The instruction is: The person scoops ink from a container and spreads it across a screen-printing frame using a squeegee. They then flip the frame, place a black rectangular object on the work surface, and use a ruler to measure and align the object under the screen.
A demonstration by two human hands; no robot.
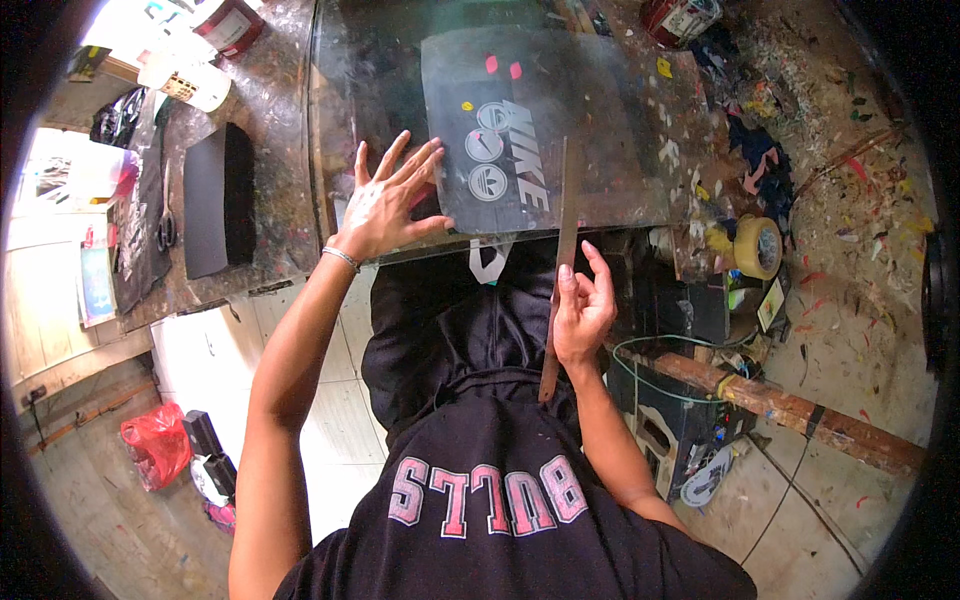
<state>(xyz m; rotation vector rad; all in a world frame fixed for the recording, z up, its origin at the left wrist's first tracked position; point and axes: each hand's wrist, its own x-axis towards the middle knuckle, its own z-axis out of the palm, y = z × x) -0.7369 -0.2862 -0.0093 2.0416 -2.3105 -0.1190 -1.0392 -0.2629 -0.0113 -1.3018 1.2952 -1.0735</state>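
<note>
My left hand (390, 200) lies with fingers spread on the glass worktop (360, 60), just left of a translucent sheet (600, 170) printed with pale round emblems and block lettering, with small red and yellow bits on it. My right hand (585, 305), below the worktop's front edge, holds a long metal ruler (566, 215) upright in the picture, its top end over the sheet. A pale cut piece (487, 270) shows at the edge between my hands, below the sheet.
Left are a black panel (215, 200), scissors (166, 230) and white container (185, 80). Right are a tape roll (757, 247), tins (680, 18) and dark scraps (745, 150). A wooden bar (830, 430) and cables lie low right, a red bag (155, 445) low left.
</note>
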